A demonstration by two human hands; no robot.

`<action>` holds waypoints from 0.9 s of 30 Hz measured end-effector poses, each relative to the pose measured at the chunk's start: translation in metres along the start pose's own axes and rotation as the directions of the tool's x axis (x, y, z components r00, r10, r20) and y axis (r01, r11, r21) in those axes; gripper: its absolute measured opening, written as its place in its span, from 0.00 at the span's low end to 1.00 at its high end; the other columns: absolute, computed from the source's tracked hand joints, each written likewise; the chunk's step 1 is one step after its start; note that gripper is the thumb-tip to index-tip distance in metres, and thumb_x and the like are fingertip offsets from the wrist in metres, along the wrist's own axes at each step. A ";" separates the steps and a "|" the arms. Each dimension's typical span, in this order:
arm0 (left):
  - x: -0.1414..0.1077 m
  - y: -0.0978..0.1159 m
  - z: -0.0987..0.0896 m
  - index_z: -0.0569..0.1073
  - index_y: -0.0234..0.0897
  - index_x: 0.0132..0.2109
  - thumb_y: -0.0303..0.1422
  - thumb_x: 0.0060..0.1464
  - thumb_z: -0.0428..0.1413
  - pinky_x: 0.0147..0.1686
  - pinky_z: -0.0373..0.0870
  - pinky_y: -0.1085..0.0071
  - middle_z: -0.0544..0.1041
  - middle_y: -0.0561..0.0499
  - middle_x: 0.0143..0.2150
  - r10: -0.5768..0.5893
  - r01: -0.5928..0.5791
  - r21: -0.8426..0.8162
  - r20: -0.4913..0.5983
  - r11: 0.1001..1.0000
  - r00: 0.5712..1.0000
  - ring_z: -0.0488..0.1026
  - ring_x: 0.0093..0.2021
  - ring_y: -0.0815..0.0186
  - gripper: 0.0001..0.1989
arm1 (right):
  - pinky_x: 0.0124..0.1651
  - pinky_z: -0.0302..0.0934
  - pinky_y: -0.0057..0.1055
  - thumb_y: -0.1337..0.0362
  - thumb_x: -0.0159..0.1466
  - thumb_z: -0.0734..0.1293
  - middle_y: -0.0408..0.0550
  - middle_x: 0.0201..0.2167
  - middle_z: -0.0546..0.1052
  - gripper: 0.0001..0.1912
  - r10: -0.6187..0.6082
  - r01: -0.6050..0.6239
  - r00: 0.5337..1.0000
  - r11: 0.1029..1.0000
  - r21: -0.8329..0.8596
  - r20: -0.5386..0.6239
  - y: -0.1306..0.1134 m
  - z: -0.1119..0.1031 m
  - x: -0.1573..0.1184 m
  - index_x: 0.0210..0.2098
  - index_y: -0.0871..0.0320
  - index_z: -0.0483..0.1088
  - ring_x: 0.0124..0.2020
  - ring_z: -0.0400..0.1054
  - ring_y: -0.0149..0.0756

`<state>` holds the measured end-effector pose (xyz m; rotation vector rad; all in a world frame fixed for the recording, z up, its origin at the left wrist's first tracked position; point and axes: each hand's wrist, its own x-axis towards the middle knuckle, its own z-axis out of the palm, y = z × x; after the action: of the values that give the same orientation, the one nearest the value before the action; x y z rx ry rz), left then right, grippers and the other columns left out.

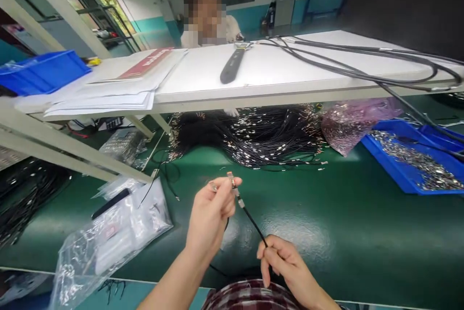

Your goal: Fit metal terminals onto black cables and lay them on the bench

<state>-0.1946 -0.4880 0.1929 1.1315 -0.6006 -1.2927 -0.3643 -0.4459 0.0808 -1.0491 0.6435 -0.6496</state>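
Between my hands runs a black cable [254, 220] with metal fittings near its upper end. My left hand [213, 208] pinches that end, where a small metal connector [230, 175] pokes out past the thumb and fingertips. Lower and to the right, my right hand [284, 261] has its fingers closed round the cable's black length. Part of the cable passes behind my left hand and down toward my lap. Beyond both hands a large bundle of black cables [250, 138] with metal ends lies on the green bench [326, 232].
A white shelf [203, 92] spans the bench, bearing a wrench [234, 64], papers [145, 70], looped cables [348, 66] and a blue bin [43, 72]. Right lie a pink bag [348, 126] and a blue tray [387, 165] of metal parts. Left is a plastic bag [119, 242]. A person [206, 10] sits opposite.
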 end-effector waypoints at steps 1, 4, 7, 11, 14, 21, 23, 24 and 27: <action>-0.002 -0.002 -0.001 0.76 0.31 0.38 0.41 0.55 0.59 0.20 0.40 0.76 0.47 0.62 0.20 -0.017 0.017 0.019 0.010 1.000 1.000 0.42 0.20 0.77 0.15 | 0.26 0.45 0.28 0.49 0.68 0.59 0.43 0.17 0.73 0.19 0.007 -0.007 1.000 1.000 0.009 0.002 0.002 0.002 0.000 0.35 0.59 0.67 0.17 0.52 0.29; -0.008 -0.008 -0.002 0.77 0.32 0.38 0.40 0.54 0.60 0.21 0.41 0.75 0.50 0.61 0.19 -0.071 0.066 0.122 0.041 0.990 0.997 0.46 0.20 0.77 0.14 | 0.27 0.45 0.28 0.49 0.68 0.59 0.43 0.16 0.72 0.19 0.017 -0.017 1.000 0.999 0.039 0.011 0.005 0.008 -0.002 0.35 0.59 0.67 0.17 0.53 0.29; -0.012 -0.009 -0.003 0.75 0.32 0.33 0.39 0.54 0.60 0.22 0.43 0.74 0.65 0.56 0.25 -0.081 0.067 0.197 0.061 0.978 0.995 0.48 0.20 0.78 0.12 | 0.28 0.48 0.28 0.48 0.68 0.59 0.44 0.20 0.73 0.21 0.039 -0.036 0.997 0.999 -0.035 0.074 -0.003 0.004 -0.003 0.35 0.59 0.69 0.20 0.55 0.30; -0.020 -0.001 0.002 0.73 0.33 0.28 0.37 0.56 0.58 0.22 0.49 0.74 0.73 0.51 0.29 -0.116 0.047 0.348 0.182 0.936 0.976 0.52 0.20 0.77 0.12 | 0.32 0.52 0.28 0.51 0.66 0.64 0.45 0.30 0.72 0.16 -0.078 0.055 0.995 0.940 -0.337 -0.054 -0.054 -0.012 0.007 0.36 0.58 0.72 0.29 0.60 0.33; -0.029 0.003 0.008 0.73 0.33 0.26 0.36 0.56 0.58 0.25 0.53 0.74 0.72 0.50 0.26 -0.132 0.001 0.463 0.252 0.886 0.959 0.61 0.26 0.71 0.13 | 0.33 0.54 0.28 0.52 0.68 0.61 0.44 0.29 0.71 0.16 -0.268 0.205 0.955 0.908 -0.367 -0.129 -0.109 -0.016 0.020 0.35 0.57 0.71 0.30 0.60 0.32; -0.042 -0.004 0.007 0.73 0.35 0.26 0.36 0.55 0.57 0.28 0.59 0.74 0.71 0.50 0.28 -0.103 -0.052 0.524 0.261 0.850 0.960 0.66 0.30 0.67 0.12 | 0.30 0.58 0.27 0.56 0.68 0.61 0.42 0.24 0.70 0.19 -0.279 0.251 0.960 0.893 -0.373 -0.023 -0.152 -0.007 0.035 0.25 0.58 0.68 0.26 0.63 0.30; -0.044 -0.005 0.005 0.72 0.35 0.26 0.35 0.55 0.57 0.29 0.60 0.74 0.71 0.50 0.27 -0.087 -0.065 0.535 0.255 0.843 0.963 0.67 0.30 0.66 0.12 | 0.30 0.59 0.27 0.54 0.68 0.61 0.43 0.24 0.71 0.19 -0.270 0.246 0.963 0.895 -0.372 -0.014 -0.148 -0.007 0.035 0.25 0.58 0.69 0.27 0.64 0.30; -0.044 -0.005 0.005 0.72 0.35 0.26 0.35 0.55 0.58 0.29 0.61 0.73 0.71 0.50 0.27 -0.077 -0.076 0.539 0.256 0.839 0.964 0.67 0.30 0.66 0.12 | 0.29 0.58 0.27 0.54 0.67 0.62 0.43 0.24 0.71 0.19 -0.253 0.230 0.967 0.905 -0.359 -0.019 -0.146 -0.008 0.035 0.25 0.58 0.69 0.26 0.63 0.30; -0.049 -0.007 0.006 0.73 0.36 0.27 0.34 0.55 0.58 0.29 0.61 0.73 0.73 0.49 0.29 -0.025 -0.134 0.560 0.268 0.818 0.963 0.66 0.30 0.67 0.10 | 0.24 0.55 0.24 0.54 0.66 0.64 0.41 0.19 0.69 0.19 -0.141 0.134 0.990 0.960 -0.247 -0.014 -0.143 -0.008 0.037 0.23 0.59 0.67 0.21 0.61 0.27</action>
<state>-0.2142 -0.4424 0.2005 1.4226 -1.2821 -1.2536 -0.3714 -0.5283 0.2030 -1.3255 0.6947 -0.7209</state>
